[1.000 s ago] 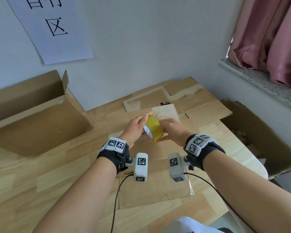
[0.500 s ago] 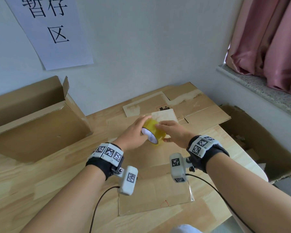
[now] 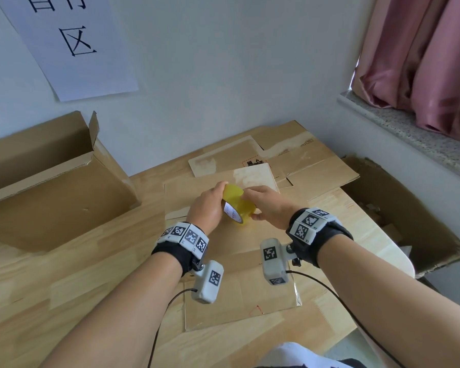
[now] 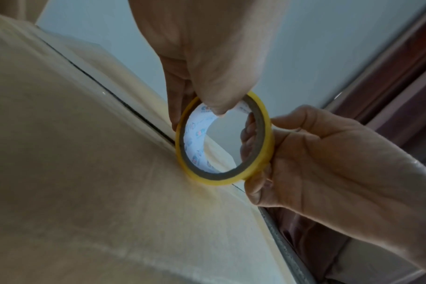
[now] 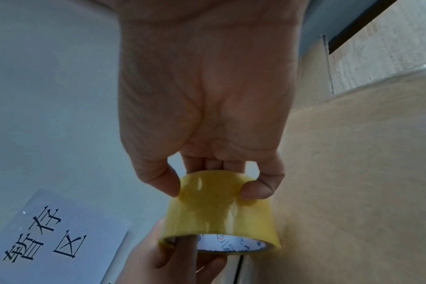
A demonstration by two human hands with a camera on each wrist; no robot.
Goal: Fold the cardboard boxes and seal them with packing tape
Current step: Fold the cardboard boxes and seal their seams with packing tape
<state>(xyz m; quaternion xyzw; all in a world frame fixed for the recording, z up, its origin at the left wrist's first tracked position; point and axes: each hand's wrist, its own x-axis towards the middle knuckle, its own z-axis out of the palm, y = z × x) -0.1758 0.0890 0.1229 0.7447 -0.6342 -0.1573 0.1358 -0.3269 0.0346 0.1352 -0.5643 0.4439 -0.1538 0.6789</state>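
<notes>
Your left hand (image 3: 207, 205) grips the tape roll (image 3: 238, 204) from its left side: in the left wrist view the thumb hooks into the white-lined core while the fingers (image 4: 176, 107) press on the outer yellow wall. The roll sits directly between your two hands, touching both, held just above the flattened cardboard box (image 3: 239, 261) that lies on the bench (image 3: 64, 282) below your wrists. Its core axis runs roughly from your left hand across to your right, tilted so the open end faces back toward your left wrist. Your right hand (image 3: 270, 208) holds the far side, thumb and fingertips pinching the outer band near its rim, as the right wrist view shows. Neither hand is nearer; both are on it. No free tape end shows in any view, so judge the next move as finding that edge: your right fingertips are the ones lying on the smooth outer wrap, so they are best placed to feel for it while your left hand steadies the core. The open box (image 3: 51, 187) stands well off to your left.
</notes>
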